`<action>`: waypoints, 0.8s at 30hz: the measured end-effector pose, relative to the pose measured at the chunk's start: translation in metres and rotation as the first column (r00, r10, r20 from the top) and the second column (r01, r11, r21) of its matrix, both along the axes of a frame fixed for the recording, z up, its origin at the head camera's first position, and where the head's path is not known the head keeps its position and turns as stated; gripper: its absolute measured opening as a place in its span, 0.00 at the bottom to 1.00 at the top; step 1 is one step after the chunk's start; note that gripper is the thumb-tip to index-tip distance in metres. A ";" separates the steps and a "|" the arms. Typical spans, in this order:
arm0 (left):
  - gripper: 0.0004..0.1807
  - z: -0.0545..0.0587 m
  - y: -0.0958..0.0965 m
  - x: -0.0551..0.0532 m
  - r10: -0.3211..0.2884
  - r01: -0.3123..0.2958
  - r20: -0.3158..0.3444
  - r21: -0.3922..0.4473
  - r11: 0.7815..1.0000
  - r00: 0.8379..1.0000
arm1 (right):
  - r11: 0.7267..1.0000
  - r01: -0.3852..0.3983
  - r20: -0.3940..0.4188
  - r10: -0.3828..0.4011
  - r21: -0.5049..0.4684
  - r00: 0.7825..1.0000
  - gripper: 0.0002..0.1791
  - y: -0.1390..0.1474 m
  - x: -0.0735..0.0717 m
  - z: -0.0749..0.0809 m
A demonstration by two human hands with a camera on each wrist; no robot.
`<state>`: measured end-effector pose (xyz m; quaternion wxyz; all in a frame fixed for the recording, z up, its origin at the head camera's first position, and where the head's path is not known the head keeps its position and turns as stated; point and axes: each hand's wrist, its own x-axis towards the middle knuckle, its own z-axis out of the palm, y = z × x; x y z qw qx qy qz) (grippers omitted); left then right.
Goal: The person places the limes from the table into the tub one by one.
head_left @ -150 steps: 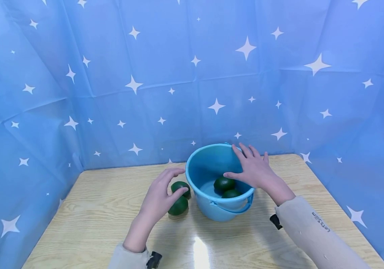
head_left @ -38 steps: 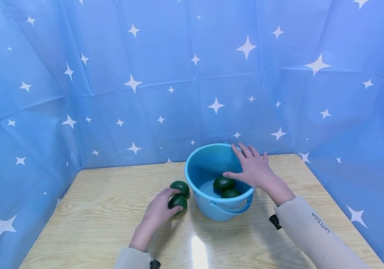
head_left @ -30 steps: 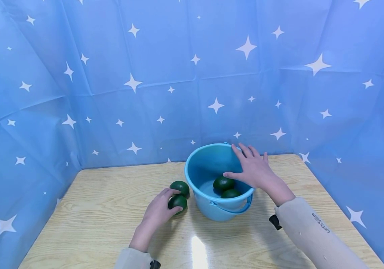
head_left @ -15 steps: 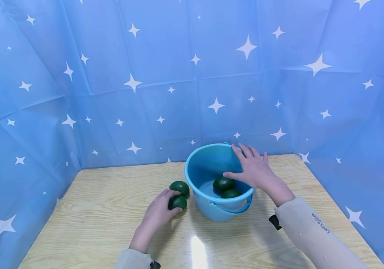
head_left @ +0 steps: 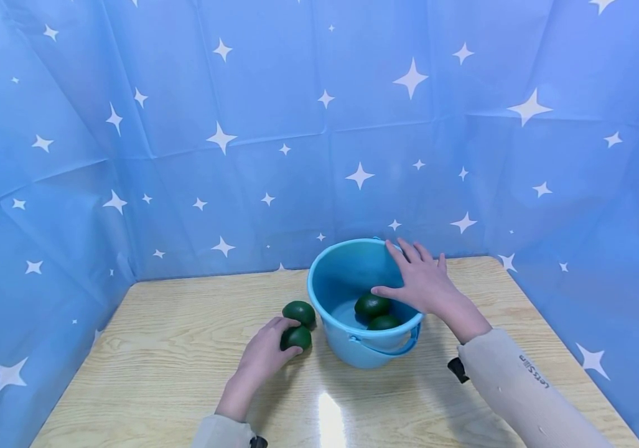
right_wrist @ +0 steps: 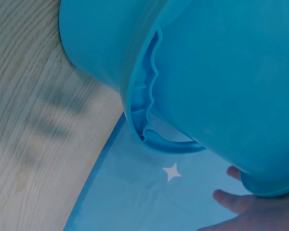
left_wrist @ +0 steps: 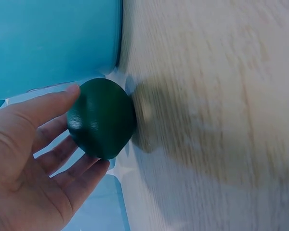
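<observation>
Left hand (head_left: 265, 350) curved, right hand (head_left: 424, 280) splayed (thumb (head_left: 387, 292) jutting sideways)

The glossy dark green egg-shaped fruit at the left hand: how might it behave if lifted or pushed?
The glossy dark green egg-shaped fruit would probably roll if pushed, given its rounded outline. Its smooth, shiny skin may be a little slippery. It is likely firm, not floppy: no dent shows where the left hand holds it.

Blue bucket (head_left: 353, 353), two dark green fruits (head_left: 372, 305) in its bottom, lower centre of the frame.
Mouth up, handle (head_left: 412, 342) lowered; just left, a near fruit (head_left: 297, 338) partly overlaps a far fruit (head_left: 299, 312) in view.
</observation>
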<state>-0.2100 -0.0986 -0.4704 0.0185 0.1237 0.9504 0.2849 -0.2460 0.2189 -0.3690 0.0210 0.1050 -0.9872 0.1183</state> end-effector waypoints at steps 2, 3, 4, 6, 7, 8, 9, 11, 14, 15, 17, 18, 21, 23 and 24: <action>0.25 -0.001 0.000 0.000 -0.003 0.003 0.000 -0.001 1.000 1.000 | 1.000 -0.001 0.000 0.001 0.000 1.000 0.57 -0.001 0.000 0.000; 0.25 -0.001 0.000 0.001 -0.004 0.004 0.000 -0.001 1.000 1.000 | 1.000 -0.002 0.001 0.002 -0.002 1.000 0.57 -0.001 0.000 0.000; 0.25 -0.001 0.000 0.001 -0.005 0.005 0.000 -0.001 1.000 1.000 | 1.000 -0.002 0.002 0.002 -0.002 1.000 0.57 -0.001 0.000 0.000; 0.24 -0.001 0.000 0.001 -0.006 0.006 0.002 0.002 1.000 1.000 | 1.000 -0.003 0.006 0.003 -0.005 1.000 0.57 -0.002 0.000 0.000; 0.24 -0.001 -0.001 0.001 -0.007 0.007 0.000 0.004 1.000 1.000 | 1.000 -0.003 0.008 0.004 -0.007 1.000 0.57 -0.002 0.000 0.000; 0.24 -0.001 -0.001 0.001 -0.009 0.009 -0.002 0.004 1.000 1.000 | 1.000 -0.004 0.010 0.004 -0.008 1.000 0.57 -0.002 -0.001 0.000; 0.23 -0.001 -0.001 0.001 -0.008 0.008 -0.001 0.005 1.000 1.000 | 1.000 -0.004 0.013 0.004 -0.010 1.000 0.57 -0.002 -0.001 0.000; 0.23 -0.001 -0.001 0.001 -0.009 0.009 -0.001 0.009 1.000 1.000 | 1.000 -0.005 0.016 0.005 -0.010 1.000 0.57 -0.003 -0.001 0.000; 0.23 -0.002 -0.001 0.002 -0.003 0.003 -0.004 0.013 1.000 1.000 | 1.000 -0.006 0.018 0.006 -0.008 1.000 0.57 -0.003 -0.001 0.001; 0.23 -0.002 -0.001 0.002 0.001 -0.001 -0.004 0.014 1.000 1.000 | 1.000 -0.006 0.018 0.006 -0.007 1.000 0.57 -0.003 -0.001 0.001; 0.22 -0.002 0.000 0.002 0.000 0.000 -0.010 0.007 1.000 1.000 | 1.000 -0.007 0.020 0.008 -0.007 1.000 0.58 -0.003 -0.001 0.001; 0.22 -0.002 0.001 0.002 -0.002 0.002 -0.012 0.002 1.000 1.000 | 1.000 -0.007 0.021 0.007 -0.007 1.000 0.58 -0.003 -0.001 0.002; 0.22 -0.003 0.003 0.002 -0.018 0.017 -0.025 -0.013 1.000 1.000 | 1.000 -0.005 0.024 0.005 -0.008 1.000 0.58 -0.002 -0.001 0.002; 0.22 -0.003 0.004 0.002 -0.020 0.020 -0.027 -0.016 1.000 0.999 | 1.000 -0.003 0.027 0.003 -0.011 1.000 0.58 -0.001 0.000 0.002; 0.22 -0.004 0.004 0.003 -0.019 0.018 -0.027 -0.015 1.000 0.999 | 1.000 -0.003 0.027 0.003 -0.013 1.000 0.58 -0.001 0.000 0.002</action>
